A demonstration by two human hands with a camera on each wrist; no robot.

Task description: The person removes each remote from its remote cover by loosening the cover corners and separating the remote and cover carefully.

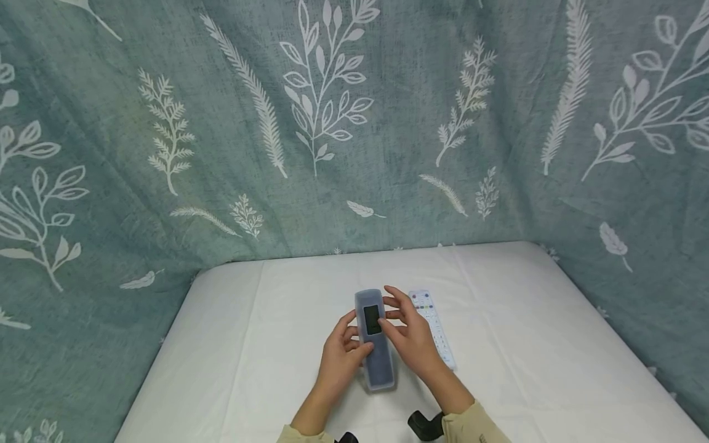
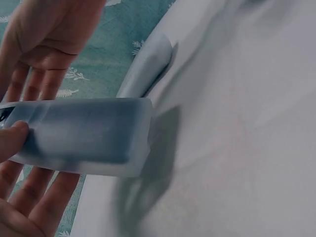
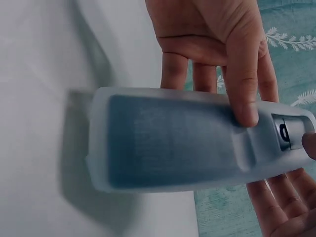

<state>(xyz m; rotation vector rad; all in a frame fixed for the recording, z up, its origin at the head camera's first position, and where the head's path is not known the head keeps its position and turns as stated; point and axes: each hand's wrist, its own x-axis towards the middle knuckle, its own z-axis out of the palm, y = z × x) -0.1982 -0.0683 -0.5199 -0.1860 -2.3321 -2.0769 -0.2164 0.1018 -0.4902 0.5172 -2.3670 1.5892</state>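
Observation:
A blue-grey remote control [image 1: 379, 363] with a dark display window [image 1: 372, 320] sits in a translucent sleeve, held above the white surface. My left hand [image 1: 339, 354] grips its left side, the thumb lying across the front below the display. On the other side my right hand [image 1: 412, 338] pinches the upper edge, thumb beside the display and fingers partly behind. The right wrist view shows the remote control [image 3: 182, 140] front on, with left-hand fingers passing behind it. In the left wrist view its lower end [image 2: 94, 131] points away from both hands.
A white remote control [image 1: 434, 323] lies on the white-covered table [image 1: 288, 320], partly behind my right hand. Teal cloth [image 1: 388, 123] with white leaf prints hangs at the back and sides. Black gear [image 1: 425, 426] shows near my right sleeve.

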